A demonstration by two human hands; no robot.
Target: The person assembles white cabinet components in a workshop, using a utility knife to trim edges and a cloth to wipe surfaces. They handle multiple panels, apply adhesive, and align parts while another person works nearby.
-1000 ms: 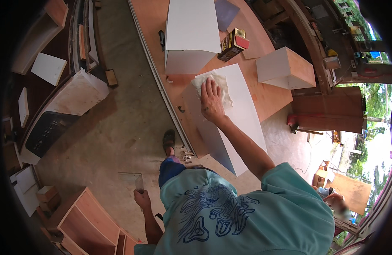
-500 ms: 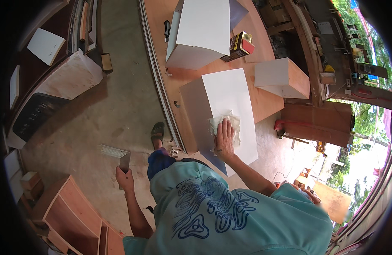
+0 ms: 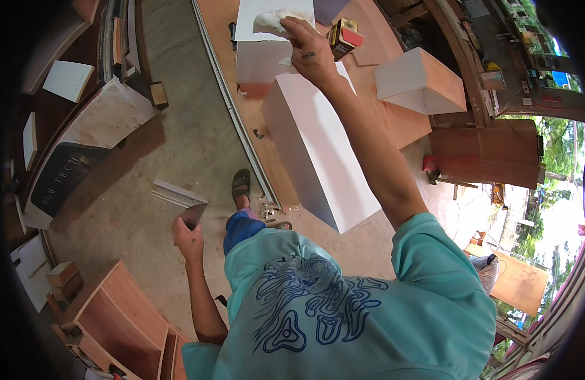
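My right hand [image 3: 312, 56] is stretched far forward, its fingers closed on a crumpled white cloth [image 3: 277, 21]. The cloth lies over the white box [image 3: 264, 60] on the bench's far part. Below that arm, a long white box-shaped panel piece [image 3: 324, 152] lies on the bench, its near end toward me. My left hand [image 3: 188, 237] is low on the left, clear of the bench. It grips a flat grey piece with pale strip-like edges [image 3: 180, 197]; its exact kind I cannot make out.
The wooden bench [image 3: 394, 136] also bears a black-and-yellow carton [image 3: 345, 38] and an open white-and-wood box [image 3: 403, 82]. A wooden shelf unit [image 3: 124, 316] stands at lower left. Small scraps [image 3: 270, 212] lie on the floor by my feet.
My right hand has moved forward with the cloth, from the long white piece to the farther white box. The left hand keeps its flat piece, which has turned slightly.
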